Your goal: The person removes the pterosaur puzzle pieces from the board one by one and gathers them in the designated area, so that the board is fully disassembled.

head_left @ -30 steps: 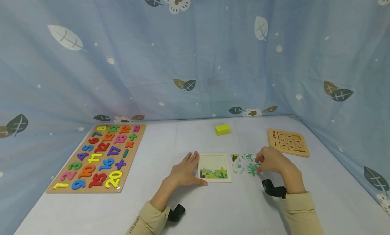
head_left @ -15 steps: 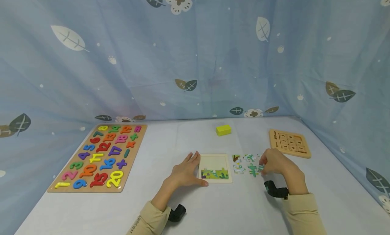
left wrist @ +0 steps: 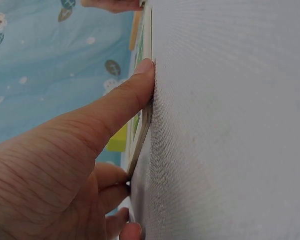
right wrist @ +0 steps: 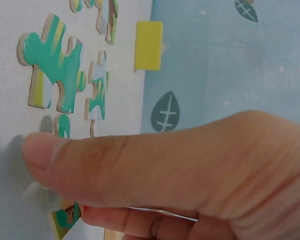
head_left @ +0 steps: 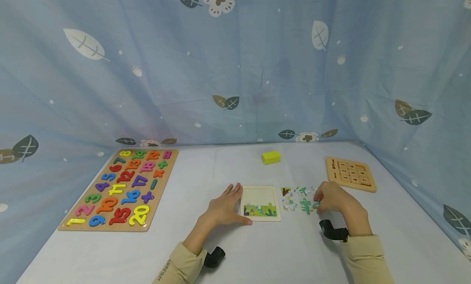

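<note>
My left hand (head_left: 222, 206) rests at the left of a small wooden puzzle tray (head_left: 277, 208), its fingers along the left side and its thumb at the near corner. In the left wrist view the thumb presses the tray's edge. Joined pieces (head_left: 259, 210) with a green scene fill the tray's lower part; bare wood shows above. To the right, my right hand (head_left: 333, 197) pinches a green puzzle piece (head_left: 315, 204) low over the table. Beside it lie loose pieces, among them a green cactus-like piece (head_left: 306, 206) and a brown one (head_left: 286, 191).
A number board (head_left: 156, 202) with colourful numerals lies at the left. A yellow block (head_left: 270, 157) sits behind the tray. At the right back is a wooden sliding number puzzle (head_left: 351, 174). A blue patterned curtain (head_left: 257, 71) hangs behind the white table.
My right hand has shifted slightly right and nearer, showing more of the green piece at its fingertips. My left hand stays at the tray. The head view has drifted a little.
</note>
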Tool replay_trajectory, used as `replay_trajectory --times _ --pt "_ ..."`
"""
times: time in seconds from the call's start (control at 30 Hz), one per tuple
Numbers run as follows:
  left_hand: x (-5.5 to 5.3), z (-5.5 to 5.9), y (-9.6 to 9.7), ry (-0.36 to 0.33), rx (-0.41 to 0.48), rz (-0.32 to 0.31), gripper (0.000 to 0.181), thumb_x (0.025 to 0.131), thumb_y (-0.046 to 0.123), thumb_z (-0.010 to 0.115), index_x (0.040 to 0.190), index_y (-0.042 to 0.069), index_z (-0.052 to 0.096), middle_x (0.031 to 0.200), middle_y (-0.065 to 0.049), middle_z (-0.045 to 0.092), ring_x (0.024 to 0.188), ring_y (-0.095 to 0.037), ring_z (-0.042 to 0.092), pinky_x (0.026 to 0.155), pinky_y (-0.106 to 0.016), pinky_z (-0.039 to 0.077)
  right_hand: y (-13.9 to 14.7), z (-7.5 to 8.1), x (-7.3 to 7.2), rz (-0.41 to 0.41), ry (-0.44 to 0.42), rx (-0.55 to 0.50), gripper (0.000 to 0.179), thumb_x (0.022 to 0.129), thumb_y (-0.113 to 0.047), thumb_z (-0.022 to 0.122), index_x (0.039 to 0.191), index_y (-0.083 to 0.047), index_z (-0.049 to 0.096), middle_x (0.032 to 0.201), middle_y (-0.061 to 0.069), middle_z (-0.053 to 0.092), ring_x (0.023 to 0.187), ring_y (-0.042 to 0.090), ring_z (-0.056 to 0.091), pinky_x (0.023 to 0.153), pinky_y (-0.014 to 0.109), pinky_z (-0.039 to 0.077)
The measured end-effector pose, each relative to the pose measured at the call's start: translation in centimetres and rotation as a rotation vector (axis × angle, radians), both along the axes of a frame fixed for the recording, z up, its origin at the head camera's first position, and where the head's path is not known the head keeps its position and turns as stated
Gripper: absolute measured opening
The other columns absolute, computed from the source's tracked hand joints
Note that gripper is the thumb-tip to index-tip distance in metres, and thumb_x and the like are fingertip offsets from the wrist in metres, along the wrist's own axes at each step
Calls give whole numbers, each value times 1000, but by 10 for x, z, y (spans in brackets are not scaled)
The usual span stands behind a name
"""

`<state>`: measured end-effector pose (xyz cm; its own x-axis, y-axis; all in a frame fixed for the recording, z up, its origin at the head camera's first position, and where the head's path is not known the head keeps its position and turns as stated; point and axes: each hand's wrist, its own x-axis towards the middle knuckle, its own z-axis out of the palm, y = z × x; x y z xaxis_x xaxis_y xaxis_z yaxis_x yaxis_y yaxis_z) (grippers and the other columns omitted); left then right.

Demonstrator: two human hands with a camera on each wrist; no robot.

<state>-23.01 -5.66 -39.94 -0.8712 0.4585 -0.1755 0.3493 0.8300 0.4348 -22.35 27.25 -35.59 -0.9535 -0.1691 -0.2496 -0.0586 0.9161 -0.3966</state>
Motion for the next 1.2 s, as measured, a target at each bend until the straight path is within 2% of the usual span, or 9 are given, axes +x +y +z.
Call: replay_trajectory --times 0.33,0.6,0.77,1.03,1.2 --pt "0 1 1 -6 -6 5 111 71 59 77 153 8 23 161 -5 18 150 -26 14 91 -61 43 0 -1 1 -7 8 2 29 62 -5 84 89 -2 74 84 7 69 73 18 58 66 36 50" --pt "2 3 1 -5 -5 0 110 71 58 77 153 8 23 161 -6 19 150 -27 15 89 -59 45 2 1 2 14 37 -31 35 63 -5 83 96 3 73 91 14 70 74 18 62 67 38 52" --pt "1 2 1 -3 -1 2 110 71 58 77 153 8 23 161 -6 19 150 -27 15 89 -59 44 2 4 3 44 71 -63 42 67 -9 83 104 8 71 99 20 70 84 26 65 73 44 53" --pt "0 0 1 12 8 -1 111 70 60 76 153 8 24 161 -6 19 150 -27 15 91 -61 43 -9 7 4 112 123 -129 42 74 -12 79 108 10 68 101 20 67 94 35 62 79 46 52" --pt "0 -2 1 19 10 2 110 69 59 77 152 7 26 161 -7 20 149 -28 17 92 -63 42 -31 3 2 167 139 -174 33 80 -13 76 106 7 71 99 15 66 90 28 63 76 39 53"
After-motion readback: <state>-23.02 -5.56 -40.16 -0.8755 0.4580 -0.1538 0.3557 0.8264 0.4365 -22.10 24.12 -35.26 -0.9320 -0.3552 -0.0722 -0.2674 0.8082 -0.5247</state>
